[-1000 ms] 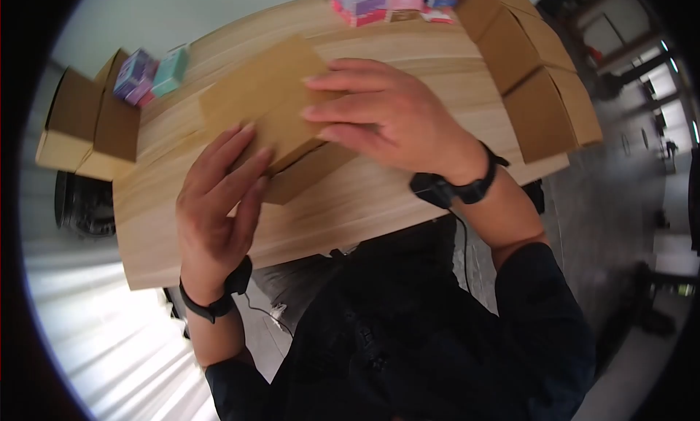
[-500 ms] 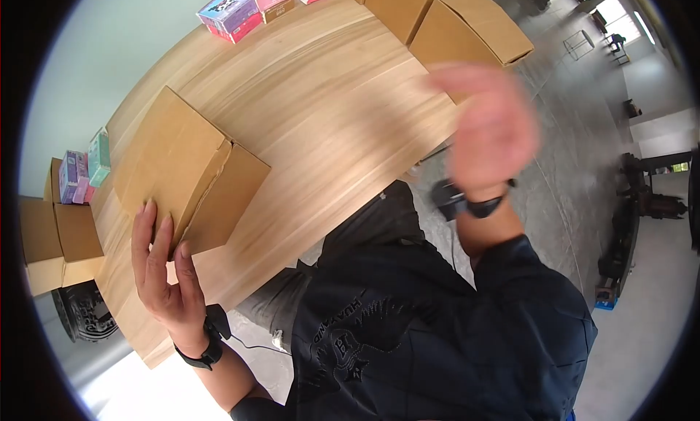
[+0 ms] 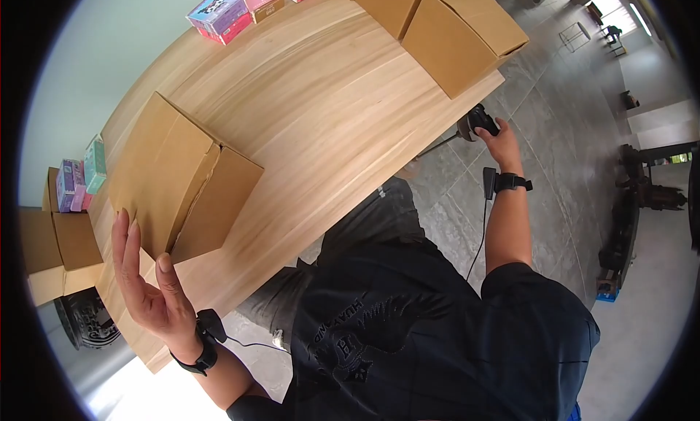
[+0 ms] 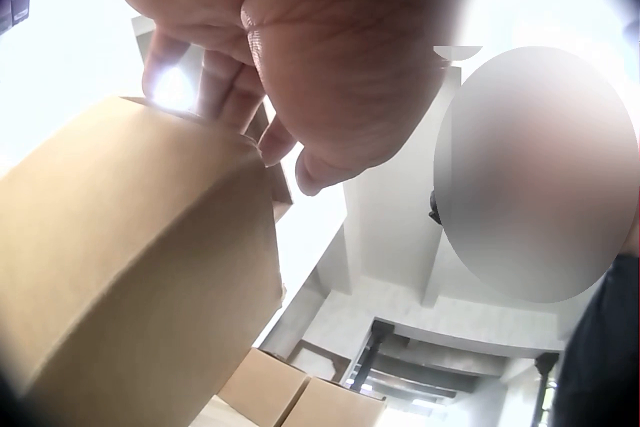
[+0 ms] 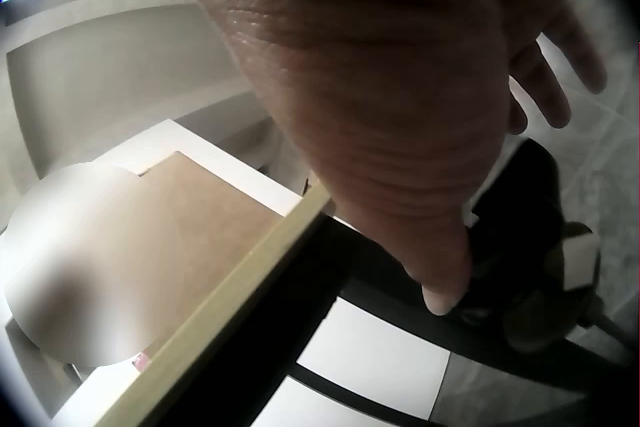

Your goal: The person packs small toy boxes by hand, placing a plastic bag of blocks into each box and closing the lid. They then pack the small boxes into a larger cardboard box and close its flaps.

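A brown cardboard box [image 3: 168,173], closed with a thin gap along one edge, sits on the left part of the wooden table. My left hand [image 3: 157,297] is at its near left corner, fingers extended along the side and thumb up near the lower corner. In the left wrist view, the fingers [image 4: 225,87] reach past the box's [image 4: 150,247] top edge. Off the table's right edge, my right hand [image 3: 503,145] reaches to a black object [image 3: 481,120] with a rounded part; its kind is unclear. The right wrist view shows the thumb [image 5: 445,282] beside that object, fingers spread beyond it.
More cardboard boxes [image 3: 459,38] line the table's right end. Small colourful boxes [image 3: 219,16] stand at the back, others [image 3: 71,184] at the left by an opened carton [image 3: 73,238]. The wooden table's [image 3: 313,122] front edge is close to the person's body.
Both hands were on the box a second ago. The right hand left it and swung right to the black object. The left hand stayed at the box, its fingers now straighter. The head view turned right.
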`<state>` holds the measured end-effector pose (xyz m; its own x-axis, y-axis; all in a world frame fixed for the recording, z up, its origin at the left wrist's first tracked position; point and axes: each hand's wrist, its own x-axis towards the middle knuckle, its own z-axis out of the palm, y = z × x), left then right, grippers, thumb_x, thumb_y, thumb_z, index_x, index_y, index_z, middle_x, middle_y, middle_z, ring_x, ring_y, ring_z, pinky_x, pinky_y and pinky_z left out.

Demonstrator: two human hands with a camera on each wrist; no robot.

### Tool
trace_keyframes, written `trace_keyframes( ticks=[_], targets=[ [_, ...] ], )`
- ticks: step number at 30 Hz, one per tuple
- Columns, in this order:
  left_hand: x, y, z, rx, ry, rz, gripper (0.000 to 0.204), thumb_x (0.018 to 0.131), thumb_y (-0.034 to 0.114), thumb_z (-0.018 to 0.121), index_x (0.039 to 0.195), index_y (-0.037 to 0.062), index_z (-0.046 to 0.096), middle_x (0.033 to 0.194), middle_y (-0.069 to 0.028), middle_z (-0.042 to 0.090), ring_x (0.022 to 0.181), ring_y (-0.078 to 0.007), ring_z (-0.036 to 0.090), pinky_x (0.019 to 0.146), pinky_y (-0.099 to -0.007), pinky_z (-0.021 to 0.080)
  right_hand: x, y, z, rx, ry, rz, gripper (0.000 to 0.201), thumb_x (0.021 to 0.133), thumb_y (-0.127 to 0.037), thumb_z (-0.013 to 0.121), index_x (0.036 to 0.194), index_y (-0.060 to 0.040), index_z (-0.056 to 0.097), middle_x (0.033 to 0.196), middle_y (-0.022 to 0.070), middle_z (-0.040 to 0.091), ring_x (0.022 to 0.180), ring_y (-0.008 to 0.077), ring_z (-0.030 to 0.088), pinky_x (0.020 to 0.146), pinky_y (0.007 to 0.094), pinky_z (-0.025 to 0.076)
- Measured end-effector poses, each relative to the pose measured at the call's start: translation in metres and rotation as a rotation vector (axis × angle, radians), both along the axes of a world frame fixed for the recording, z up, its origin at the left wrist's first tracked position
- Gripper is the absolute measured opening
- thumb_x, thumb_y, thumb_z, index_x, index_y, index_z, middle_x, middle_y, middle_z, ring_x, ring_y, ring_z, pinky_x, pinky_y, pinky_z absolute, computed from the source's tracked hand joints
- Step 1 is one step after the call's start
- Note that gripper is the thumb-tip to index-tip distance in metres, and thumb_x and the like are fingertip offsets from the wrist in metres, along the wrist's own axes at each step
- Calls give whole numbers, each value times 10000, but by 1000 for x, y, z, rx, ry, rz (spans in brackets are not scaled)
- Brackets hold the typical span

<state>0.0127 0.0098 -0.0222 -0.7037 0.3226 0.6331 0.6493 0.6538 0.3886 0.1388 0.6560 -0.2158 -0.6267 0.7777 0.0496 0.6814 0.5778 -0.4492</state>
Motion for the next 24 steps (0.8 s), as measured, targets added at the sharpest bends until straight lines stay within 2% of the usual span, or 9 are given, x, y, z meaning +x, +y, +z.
trace_keyframes(
  ticks=[2,7,10,11,13,15,19,22,24],
  targets=[
    [2,-2,1,-10,5,-10,391,1050,109,613,1414,-32,595,1523,-235,550,1429,-374,517,1196,-490,379,-3,-9,24,-105,-41,17,744,782,-412,868,1341,30,653,1167,277,738,1123,367,720,969,422,538],
    [7,-7,5,13,24,25,408,1040,149,637,1402,-34,604,1501,-249,567,1427,-387,518,1204,-516,358,16,9,51,180,-178,-113,619,808,-438,810,1226,8,713,1093,243,757,1069,391,728,926,452,549],
    [9,-9,12,78,64,41,427,1037,196,649,1391,-40,610,1477,-253,587,1411,-392,534,1204,-527,354,28,29,112,439,44,-259,627,839,-473,780,1233,9,704,1095,246,746,1041,387,726,903,454,546],
    [9,-10,15,109,77,42,434,1037,212,651,1386,-42,612,1468,-254,595,1404,-394,540,1204,-529,354,29,31,136,478,229,-220,589,878,-412,787,1261,23,686,1071,197,757,980,294,737,866,415,554],
    [9,-11,24,188,95,33,466,1033,248,658,1385,-52,605,1442,-275,604,1393,-411,546,1204,-535,356,16,15,188,163,633,-156,547,908,-314,799,1305,34,657,1098,129,747,993,201,712,889,358,546],
    [11,-9,35,292,97,-11,485,1027,262,667,1385,-57,601,1431,-289,605,1394,-422,541,1203,-542,359,-15,-54,240,-22,835,121,543,926,-224,792,1365,39,610,1149,78,717,1043,160,686,946,324,525],
    [13,13,61,512,48,-133,733,968,412,740,1463,-73,504,1421,-320,593,1348,-429,585,1172,-540,418,-69,-190,288,-216,830,857,700,832,-209,807,1422,70,555,1268,130,676,1185,237,646,1038,365,490],
    [16,27,86,364,47,-192,990,943,638,671,1596,-23,330,1466,-306,567,1381,-444,555,1161,-534,449,-103,-241,322,-190,557,1503,809,727,-233,809,1417,100,548,1364,188,626,1288,293,608,1106,400,460],
    [6,21,101,245,74,-314,1062,917,670,681,1619,-17,276,1470,-317,557,1381,-444,555,1158,-531,458,-111,-270,331,-72,474,1703,797,735,-227,808,1415,97,549,1356,188,629,1279,293,614,1100,398,465]
  ],
)
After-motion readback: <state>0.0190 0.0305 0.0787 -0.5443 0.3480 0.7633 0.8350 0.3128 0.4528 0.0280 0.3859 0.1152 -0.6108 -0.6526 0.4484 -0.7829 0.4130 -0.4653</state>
